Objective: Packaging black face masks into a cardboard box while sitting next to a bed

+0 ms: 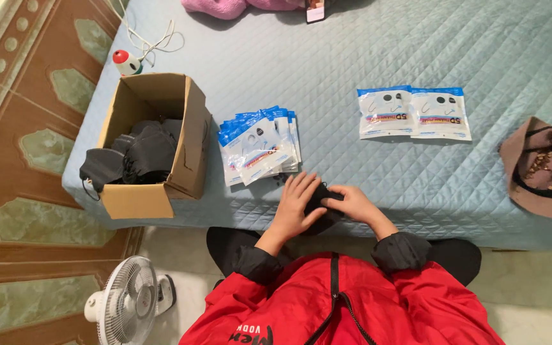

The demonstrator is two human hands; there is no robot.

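Jacket (pixel 346 300): red with a black zip, nearest the camera, at the bottom of the view; black cuffs at both wrists.
Mask (pixel 319 197): black, lying on the bed's front edge, between the two hands and mostly hidden by them.
Left hand (pixel 296 203): flat, fingers spread, pressing down on the mask's left side.
Right hand (pixel 352 202): fingers curled onto the mask's right side, pinching its edge.
Stack (pixel 260 145): blue-and-white flat packets, fanned out, just beyond the left hand.
Pair (pixel 414 113): two more of the same packets side by side, overlapping a little, further back and to the right, well apart from the stack.
Box (pixel 151 144): open cardboard, left of the stack at the bed's corner, full of black masks; some spill over its left flap.
Bed (pixel 416 45): pale blue quilted cover under everything.
Hat (pixel 541 167): brown, upturned, at the right edge of the bed.
Phone (pixel 315 10): at the far edge, beside a pink cushion (pixel 218 6).
Cable (pixel 151 39): white, looped behind the box, next to a small red-and-white gadget (pixel 126 62).
Fan (pixel 126 306): white, on the floor at lower left.
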